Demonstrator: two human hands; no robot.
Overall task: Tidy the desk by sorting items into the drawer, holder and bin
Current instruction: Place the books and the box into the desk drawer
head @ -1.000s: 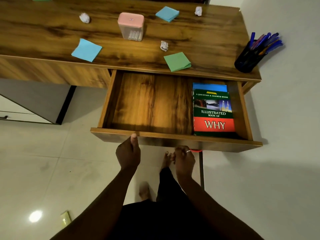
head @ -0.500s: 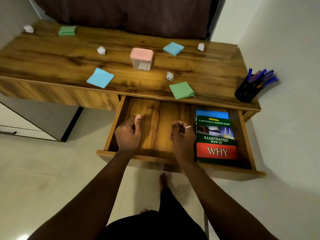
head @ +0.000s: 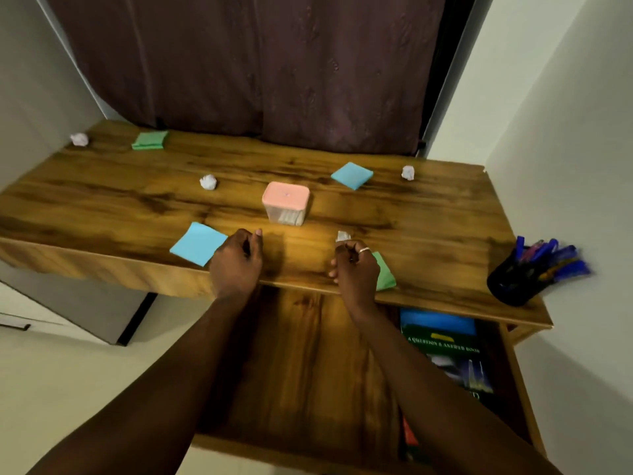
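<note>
My left hand (head: 236, 262) hovers over the desk's front edge with fingers curled in, holding nothing, just right of a blue sticky pad (head: 197, 243). Beside it, my right hand (head: 356, 269) is also curled and empty, partly covering a green sticky pad (head: 386, 277). Its fingertips are right behind a small crumpled paper ball (head: 343, 235); I cannot tell if they touch it. The open drawer (head: 301, 371) below holds a book (head: 448, 351) on its right side. A black pen holder (head: 510, 286) full of pens stands at the desk's right end.
A pink-lidded clear box (head: 286, 207) stands mid-desk. More paper balls (head: 208, 182) (head: 407, 172) (head: 79, 139), another blue pad (head: 352, 175) and a green pad (head: 150, 140) lie farther back. Curtain behind, walls left and right. No bin is in view.
Both hands let go of the drawer front, rose over the open drawer and now reach above the desk's front edge. The view tilted up to show the whole desk.
</note>
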